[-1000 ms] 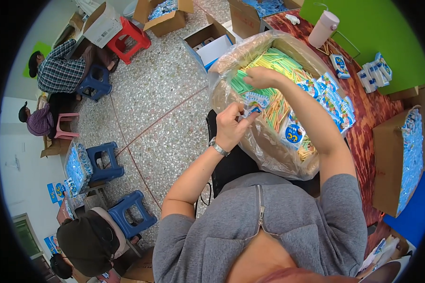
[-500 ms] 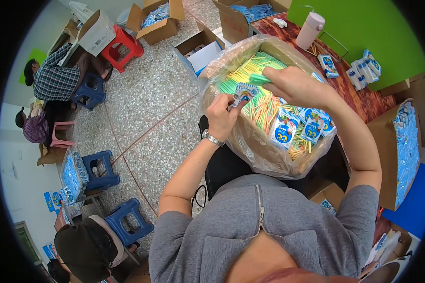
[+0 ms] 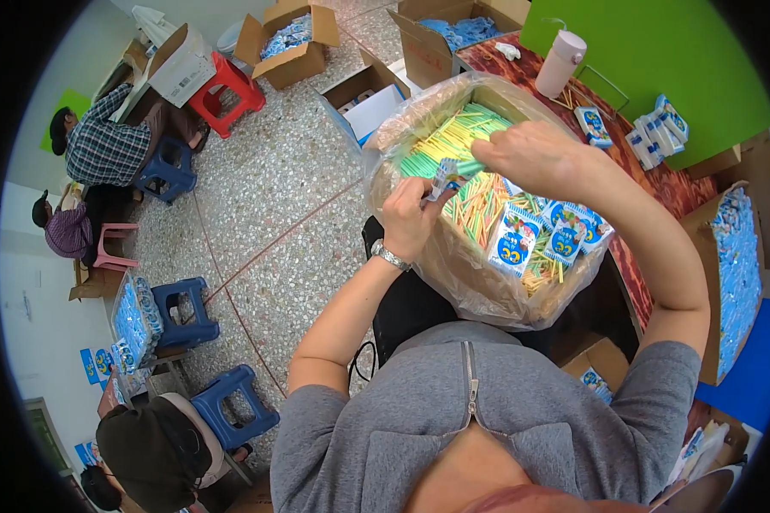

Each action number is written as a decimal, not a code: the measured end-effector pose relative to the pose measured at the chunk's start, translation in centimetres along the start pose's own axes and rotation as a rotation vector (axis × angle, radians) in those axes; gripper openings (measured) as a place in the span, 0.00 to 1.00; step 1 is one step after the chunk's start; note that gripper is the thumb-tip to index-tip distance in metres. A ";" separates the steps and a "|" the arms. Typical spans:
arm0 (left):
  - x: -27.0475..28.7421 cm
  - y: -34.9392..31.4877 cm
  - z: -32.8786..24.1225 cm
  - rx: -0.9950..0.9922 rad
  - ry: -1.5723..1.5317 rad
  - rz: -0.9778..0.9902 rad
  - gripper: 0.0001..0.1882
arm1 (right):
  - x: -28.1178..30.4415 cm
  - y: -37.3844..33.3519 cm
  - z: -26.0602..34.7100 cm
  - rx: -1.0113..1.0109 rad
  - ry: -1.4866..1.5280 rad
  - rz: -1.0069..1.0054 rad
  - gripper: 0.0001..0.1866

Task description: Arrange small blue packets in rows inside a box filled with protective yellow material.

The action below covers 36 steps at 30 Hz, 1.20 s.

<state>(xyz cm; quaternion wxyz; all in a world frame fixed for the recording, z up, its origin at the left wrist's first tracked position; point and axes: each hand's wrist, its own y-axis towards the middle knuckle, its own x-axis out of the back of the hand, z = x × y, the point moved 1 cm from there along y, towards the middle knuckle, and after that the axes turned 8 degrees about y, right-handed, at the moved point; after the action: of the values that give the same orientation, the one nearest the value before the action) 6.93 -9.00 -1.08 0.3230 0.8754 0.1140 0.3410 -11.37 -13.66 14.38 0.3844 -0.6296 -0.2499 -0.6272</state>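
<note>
My left hand (image 3: 409,218), at the left rim of a plastic-lined carton (image 3: 488,299), pinches a small blue-and-white packet (image 3: 446,177). Just right of it, my right hand (image 3: 530,158) is closed round a bundle of thin green sticks (image 3: 469,168), whose end meets the packet's upper part; how far inside it reaches I cannot tell. Beneath both hands the carton holds loose yellow sticks (image 3: 453,135) along with green and orange ones. Several plump packets (image 3: 516,239) lie on the sticks at the carton's near right side.
A red patterned table (image 3: 637,192) beyond the carton bears a pink bottle (image 3: 562,64) and stacked packets (image 3: 659,132). At the right stands a box of packets (image 3: 736,282). Blue stools (image 3: 235,406), a red stool (image 3: 227,94), open cartons and several seated people (image 3: 107,141) are to the left.
My right hand has brought the green sticks down and against the packet. The packet has tilted more upright in my left hand, and its open fan shape has narrowed.
</note>
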 end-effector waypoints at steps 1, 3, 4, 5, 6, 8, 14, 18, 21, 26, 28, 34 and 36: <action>-0.1 0.0 0.1 0.050 -0.028 0.011 0.16 | 0.1 0.0 0.0 0.007 -0.009 -0.006 0.05; -0.5 -0.2 0.2 0.028 -0.027 0.009 0.16 | -0.4 -0.5 -0.3 -0.030 0.036 0.039 0.04; -0.7 -0.2 0.2 0.006 -0.025 0.006 0.16 | -0.6 -0.6 -0.4 -0.049 0.060 0.063 0.05; -0.5 -0.2 0.1 0.005 -0.024 0.007 0.16 | -0.5 -0.7 -0.4 -0.049 0.061 0.061 0.05; -0.3 -0.1 0.0 -0.035 -0.016 0.001 0.16 | -0.2 -0.7 -0.6 -0.051 0.129 0.094 0.05; -0.2 -0.1 -0.1 -0.077 -0.009 -0.003 0.16 | 0.2 -0.9 -0.7 -0.055 0.197 0.127 0.05; -0.5 -0.1 -0.9 0.001 -0.045 0.065 0.15 | 0.3 -1.2 0.1 -0.065 0.056 0.121 0.06; -1.2 0.0 -1.2 -0.076 -0.081 0.106 0.13 | 0.5 -1.4 0.7 -0.157 0.065 0.148 0.13; -1.6 0.4 -2.1 -0.109 -0.118 0.140 0.12 | -0.9 -2.8 -0.7 -0.067 0.153 -0.036 0.22; -3.5 -0.5 -3.2 0.016 -0.283 0.343 0.13 | -4.0 -4.6 -1.3 -0.006 0.238 -0.161 0.26; -3.5 -0.3 -4.7 0.092 -0.354 0.521 0.14 | -5.4 -6.2 -2.3 -0.016 0.270 -0.219 0.17; -5.3 -1.9 -3.6 -0.207 -0.294 0.470 0.11 | -10.2 -13.0 -5.2 -0.384 0.266 0.138 0.15; -5.2 -2.2 -3.8 -0.318 -0.245 0.508 0.09 | -11.8 -13.0 -5.2 -0.406 0.211 0.149 0.16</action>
<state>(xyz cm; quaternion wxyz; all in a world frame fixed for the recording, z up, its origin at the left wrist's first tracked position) 0.58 -7.64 -3.02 0.3716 0.8490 -0.2025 0.3165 -25.89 -8.29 4.59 0.3190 -0.6418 -0.0301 -0.6967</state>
